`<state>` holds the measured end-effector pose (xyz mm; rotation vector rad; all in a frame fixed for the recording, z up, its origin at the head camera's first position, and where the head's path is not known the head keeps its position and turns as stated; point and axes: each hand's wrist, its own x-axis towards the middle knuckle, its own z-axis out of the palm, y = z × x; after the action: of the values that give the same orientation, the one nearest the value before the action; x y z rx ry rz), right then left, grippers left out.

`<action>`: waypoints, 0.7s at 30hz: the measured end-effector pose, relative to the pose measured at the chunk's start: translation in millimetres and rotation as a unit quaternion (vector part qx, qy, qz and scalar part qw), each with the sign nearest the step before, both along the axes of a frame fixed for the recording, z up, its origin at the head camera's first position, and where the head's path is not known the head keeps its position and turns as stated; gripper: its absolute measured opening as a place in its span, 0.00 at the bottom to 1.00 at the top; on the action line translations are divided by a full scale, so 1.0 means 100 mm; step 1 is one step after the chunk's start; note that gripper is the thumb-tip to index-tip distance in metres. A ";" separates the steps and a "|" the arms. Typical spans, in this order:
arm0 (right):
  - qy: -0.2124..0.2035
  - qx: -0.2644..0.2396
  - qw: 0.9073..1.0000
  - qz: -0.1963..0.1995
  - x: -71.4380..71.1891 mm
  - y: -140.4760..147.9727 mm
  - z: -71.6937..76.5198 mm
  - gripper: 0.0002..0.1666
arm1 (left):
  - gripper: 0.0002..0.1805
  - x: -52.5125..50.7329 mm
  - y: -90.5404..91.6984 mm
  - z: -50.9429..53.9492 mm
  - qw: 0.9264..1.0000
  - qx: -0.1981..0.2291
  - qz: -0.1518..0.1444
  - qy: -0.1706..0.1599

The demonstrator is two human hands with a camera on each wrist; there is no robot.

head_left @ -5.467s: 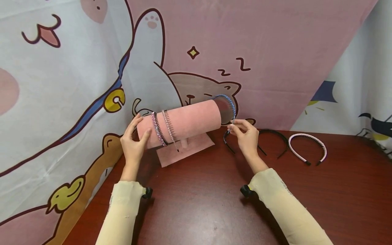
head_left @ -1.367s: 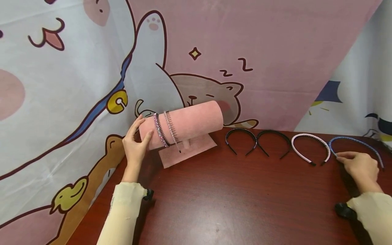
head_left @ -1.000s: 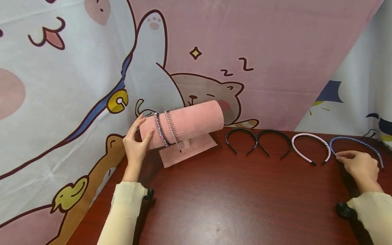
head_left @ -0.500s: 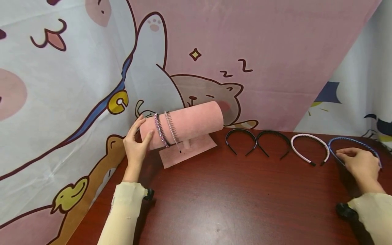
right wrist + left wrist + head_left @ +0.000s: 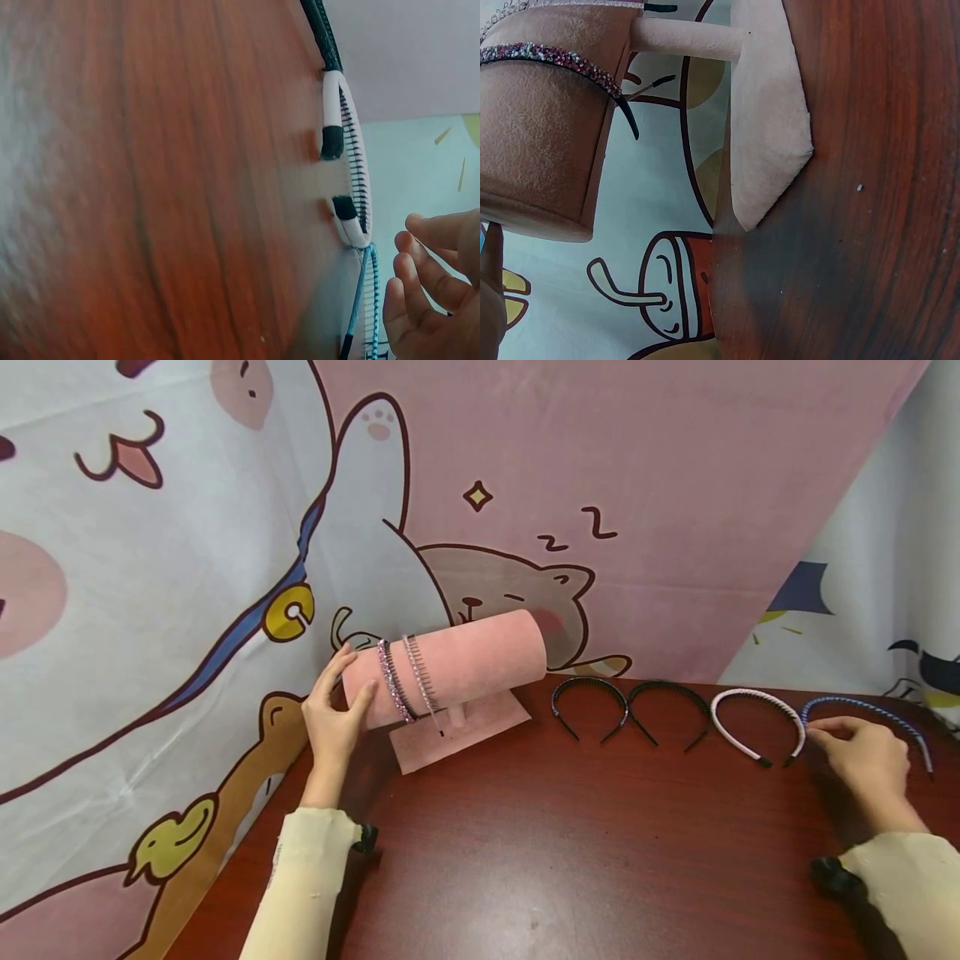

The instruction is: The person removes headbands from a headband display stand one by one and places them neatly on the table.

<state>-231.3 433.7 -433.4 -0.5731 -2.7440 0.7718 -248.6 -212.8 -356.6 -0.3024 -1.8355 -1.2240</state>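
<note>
My left hand (image 5: 330, 731) grips the left end of a pink velvet headband display stand (image 5: 487, 652), thumb in front and fingers behind. In the left wrist view a finger (image 5: 490, 277) shows at the roll's end. A glittery headband (image 5: 392, 681) and a pale toothed headband (image 5: 420, 672) sit round the roll. On the table at far right lies a blue wrapped headband (image 5: 870, 704). My right hand (image 5: 862, 764) hovers just beside it with loosely bent fingers. In the right wrist view, that hand (image 5: 435, 281) is apart from the blue headband (image 5: 374, 289), holding nothing.
A pale pink headband (image 5: 757, 695), a plain black headband (image 5: 670, 687) and a dark headband with small bluish stones (image 5: 591, 682) lie in a row along the back of the dark red table (image 5: 555, 860). A cartoon-printed cloth (image 5: 660, 468) hangs behind.
The blue headband was at the roll's right end in my right hand; it now lies at the row's right end, released. The right hand has just shifted slightly left. The left hand keeps its grip.
</note>
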 end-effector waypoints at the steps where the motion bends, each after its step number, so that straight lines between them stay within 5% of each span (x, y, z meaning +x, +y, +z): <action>1: 0.002 -0.002 1.000 0.007 0.00 -0.01 0.00 0.24 | 0.23 0.00 0.00 0.00 1.000 0.001 0.000 -0.001; 21: 0.042 0.011 0.997 0.060 -0.05 -0.27 -0.08 0.23 | 0.23 0.00 -0.01 0.00 1.000 0.001 -0.001 0.000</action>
<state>-236.0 406.7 -441.7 -0.3660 -2.7260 0.7724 -249.0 -213.6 -356.5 -0.3026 -1.8337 -1.2275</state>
